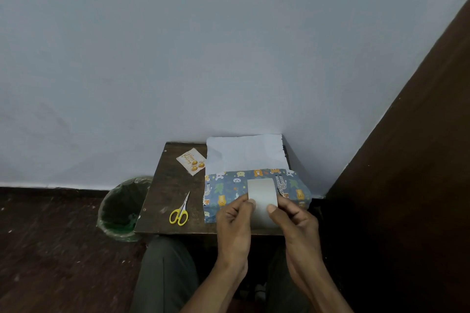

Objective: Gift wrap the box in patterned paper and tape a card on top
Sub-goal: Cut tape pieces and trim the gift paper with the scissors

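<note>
1. Hands: left hand [235, 213] and right hand [292, 218] each pinch a side edge of a pale translucent strip of tape [262, 194], held upright between them over the near part of the tabletop [165, 185].
2. Box [229, 195]: lies at the right of the tabletop, covered in blue animal-patterned paper; the paper's white underside [244, 152] stands up behind it against the wall [229, 46].
3. Card [191, 161]: white with gold lettering and gold balls, lies flat near the far edge, left of the paper.
4. Scissors [179, 211]: yellow-handled, closed, lie left of the box near the front edge.
5. Waste bin [122, 208]: green-lined, stands on the floor just left of the tabletop.
</note>
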